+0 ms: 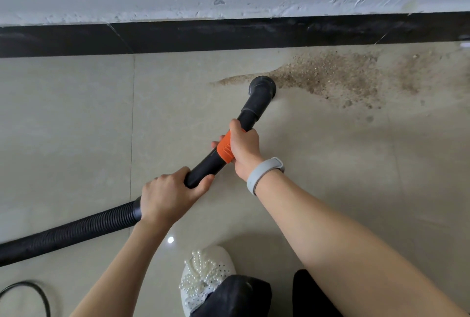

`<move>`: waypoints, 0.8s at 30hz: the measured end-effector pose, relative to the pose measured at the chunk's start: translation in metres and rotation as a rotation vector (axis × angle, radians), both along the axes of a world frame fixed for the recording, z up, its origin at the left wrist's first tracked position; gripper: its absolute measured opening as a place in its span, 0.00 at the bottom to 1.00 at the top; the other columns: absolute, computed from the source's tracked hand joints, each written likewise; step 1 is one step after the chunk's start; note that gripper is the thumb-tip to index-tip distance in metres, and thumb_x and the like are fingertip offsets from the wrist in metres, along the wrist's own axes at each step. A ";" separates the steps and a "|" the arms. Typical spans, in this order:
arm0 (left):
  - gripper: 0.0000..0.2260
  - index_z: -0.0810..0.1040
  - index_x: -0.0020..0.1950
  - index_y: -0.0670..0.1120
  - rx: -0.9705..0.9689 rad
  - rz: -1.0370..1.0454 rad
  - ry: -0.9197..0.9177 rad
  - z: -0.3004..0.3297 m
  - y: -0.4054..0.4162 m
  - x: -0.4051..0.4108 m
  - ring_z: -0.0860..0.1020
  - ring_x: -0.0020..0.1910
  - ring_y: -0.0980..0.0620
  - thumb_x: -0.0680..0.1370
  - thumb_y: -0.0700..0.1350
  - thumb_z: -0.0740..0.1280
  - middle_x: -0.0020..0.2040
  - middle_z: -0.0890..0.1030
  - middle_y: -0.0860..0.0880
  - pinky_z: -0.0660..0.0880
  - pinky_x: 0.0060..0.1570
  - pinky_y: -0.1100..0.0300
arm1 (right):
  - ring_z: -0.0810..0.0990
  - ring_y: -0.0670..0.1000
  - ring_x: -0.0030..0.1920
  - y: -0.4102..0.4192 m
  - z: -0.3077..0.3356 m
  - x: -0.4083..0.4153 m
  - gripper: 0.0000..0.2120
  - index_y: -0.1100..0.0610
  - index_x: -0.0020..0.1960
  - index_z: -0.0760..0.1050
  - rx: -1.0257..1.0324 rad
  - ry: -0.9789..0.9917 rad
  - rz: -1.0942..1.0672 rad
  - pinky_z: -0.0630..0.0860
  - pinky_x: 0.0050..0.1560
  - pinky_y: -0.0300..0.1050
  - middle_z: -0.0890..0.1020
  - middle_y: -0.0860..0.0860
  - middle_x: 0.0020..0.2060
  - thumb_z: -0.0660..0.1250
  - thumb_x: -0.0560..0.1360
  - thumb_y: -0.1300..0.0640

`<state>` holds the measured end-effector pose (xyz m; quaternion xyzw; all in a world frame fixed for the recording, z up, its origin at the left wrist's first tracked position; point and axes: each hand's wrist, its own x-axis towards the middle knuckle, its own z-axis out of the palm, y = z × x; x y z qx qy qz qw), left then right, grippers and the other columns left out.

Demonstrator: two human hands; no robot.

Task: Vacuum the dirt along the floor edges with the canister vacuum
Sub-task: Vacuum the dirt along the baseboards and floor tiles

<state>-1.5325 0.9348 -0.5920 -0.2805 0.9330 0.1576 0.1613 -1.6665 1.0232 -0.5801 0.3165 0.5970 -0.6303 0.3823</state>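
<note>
Far left, the ribbed black hose (63, 234) trails off frame across the floor (76, 126); the canister itself is not in view, only a loop of cord (38, 291) at the bottom corner. My left hand (167, 197) has its grip clenched round the rear of the black wand (203, 169), just where the hose joins. Next along, my right hand (243, 147) has its grip wrapped round the wand at the orange collar (225, 148), grey wristband (262, 174) behind it. Both hands carry the wand, tilted down and forward.

Nozzle (262, 87) is on the tile, mouth down, sitting at the left tip of the dirt (330, 75). Left of it the tile looks clean; a thin tail of grit still runs just left of the nozzle. To the right the dirt spreads wide, thick, reaching up to the black skirting (229, 34) and on toward the right edge of frame.

Step in hand, I judge: mid-sweep, only a little done, most of the patch left. Next move calls for sliding the nozzle rightward through the pile, keeping the mouth flat on the floor, then pushing up tight against the skirting where grit lies along the edge. Coarser lumps at the lower right may need a second pass.
</note>
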 end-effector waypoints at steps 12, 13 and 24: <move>0.23 0.66 0.35 0.50 0.039 -0.139 -0.085 0.007 0.034 -0.070 0.74 0.37 0.47 0.73 0.70 0.55 0.33 0.74 0.52 0.67 0.39 0.58 | 0.79 0.52 0.30 0.044 0.003 -0.049 0.08 0.59 0.42 0.66 0.083 0.058 -0.144 0.80 0.43 0.47 0.75 0.55 0.34 0.59 0.79 0.57; 0.24 0.67 0.35 0.50 0.040 -0.140 -0.081 0.009 0.035 -0.074 0.74 0.37 0.48 0.73 0.70 0.55 0.33 0.74 0.52 0.66 0.39 0.58 | 0.79 0.52 0.30 0.044 0.005 -0.052 0.09 0.58 0.41 0.66 0.094 0.067 -0.149 0.80 0.43 0.47 0.75 0.55 0.34 0.59 0.79 0.57; 0.25 0.67 0.34 0.49 -0.010 0.109 -0.009 0.014 -0.007 0.000 0.73 0.34 0.45 0.68 0.72 0.54 0.29 0.73 0.51 0.65 0.35 0.57 | 0.79 0.54 0.32 -0.025 0.008 0.005 0.11 0.62 0.55 0.67 0.050 0.124 -0.004 0.69 0.20 0.33 0.76 0.56 0.40 0.58 0.78 0.55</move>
